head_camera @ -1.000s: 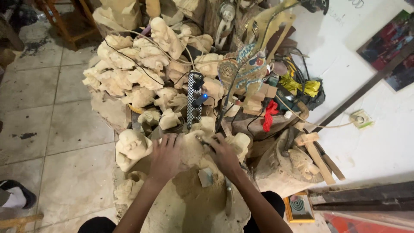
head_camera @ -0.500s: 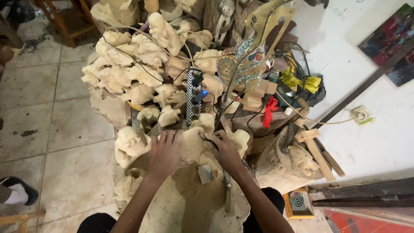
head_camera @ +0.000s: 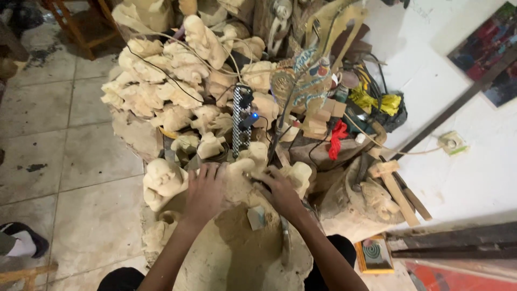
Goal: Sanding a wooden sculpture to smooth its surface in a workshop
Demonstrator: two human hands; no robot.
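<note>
Change since earlier frame: both hands shifted slightly up the wooden carving (head_camera: pixel 237 253), left hand (head_camera: pixel 204 191) spread wider; pile behind unchanged.
Landmark: large wooden carving, pale, rough, lying lengthwise toward the camera.
Left hand: flat on the carving's upper left part, palm down, fingers splayed, wrist straight, forearm entering from the lower left; pressing, not closed on anything.
Right hand: (head_camera: pixel 280 194) on the carving's upper right part, knuckles up, fingers curled inward over its surface; grip on a tool or on the wood itself cannot be told.
Small grey block: (head_camera: pixel 256 217) resting on the carving, just below the right hand.
Curved blade-like tool: (head_camera: pixel 284 242) lying on the carving, beside the right forearm.
Unfinished figures: (head_camera: pixel 161 91) heaped beyond the carving's far end.
Power strip: (head_camera: pixel 242 121) upright beyond the carving, blue light lit.
Technique, as a judgement: hold the left palm firm to steady the carving; keep the right-hand fingers clear of the blade edge; work with short controlled strokes.
</note>
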